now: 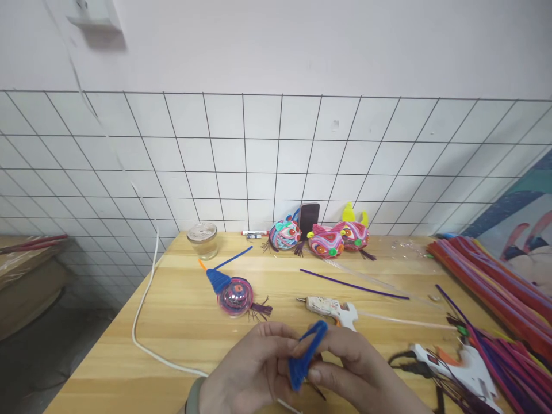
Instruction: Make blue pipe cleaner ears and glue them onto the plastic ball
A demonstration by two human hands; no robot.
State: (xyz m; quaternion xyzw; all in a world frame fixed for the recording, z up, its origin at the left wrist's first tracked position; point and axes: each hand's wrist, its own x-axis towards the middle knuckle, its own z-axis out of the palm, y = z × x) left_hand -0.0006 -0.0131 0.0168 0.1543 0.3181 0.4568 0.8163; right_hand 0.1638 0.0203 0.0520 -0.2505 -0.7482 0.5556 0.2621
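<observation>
Low in the head view, a folded blue pipe cleaner piece (305, 359) is held between my two hands. My left hand (254, 365) pinches it from the left with thumb and fingers. On the other side my right hand (356, 359) is closed on its upper and right part. Beyond them lies a round purple-pink ornament (237, 294) with a shiny dome and a dark tassel. A blue pipe cleaner triangle (218, 280) with an orange tip and a long blue stem lies against it. Just past my right hand is a white glue gun (330, 308).
A purple pipe cleaner (353, 284) crosses the table. Several coloured fish-like ornaments (326, 240) and a phone (309, 218) stand by the wall, with a glass jar (202, 240) further left. Pipe cleaner bundles (487, 287) and a second glue gun (461, 368) occupy the right. A white cable (138, 322) runs left.
</observation>
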